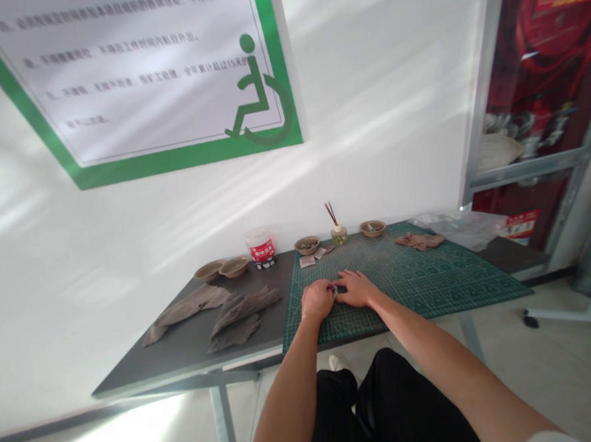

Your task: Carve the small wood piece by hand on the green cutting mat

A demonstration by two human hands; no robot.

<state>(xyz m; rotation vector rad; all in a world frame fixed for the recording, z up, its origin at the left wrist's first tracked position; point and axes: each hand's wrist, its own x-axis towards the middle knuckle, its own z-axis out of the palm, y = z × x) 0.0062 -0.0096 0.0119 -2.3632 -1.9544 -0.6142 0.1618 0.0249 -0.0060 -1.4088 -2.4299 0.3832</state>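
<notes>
On the green cutting mat (403, 274) my two hands are close together near its front edge. My left hand (318, 299) is closed, its fingertips around a small pale piece (335, 290) too small to name. Just to the right, my right hand (358, 289) lies low over the mat with its fingers stretched out and apart. Its thumb side comes up against the pale piece, though whether it grips the piece cannot be made out. Beyond my hands lie two small paper squares (307, 261).
Along the wall stand a bowl of small pieces (308, 245), a reed diffuser (339, 235) and another bowl (373, 228). Left are two bowls (234, 267), a red-labelled jar (262, 248) and grey cloths (241, 315). A brownish cloth (419, 241) and clear plastic (469, 227) lie right.
</notes>
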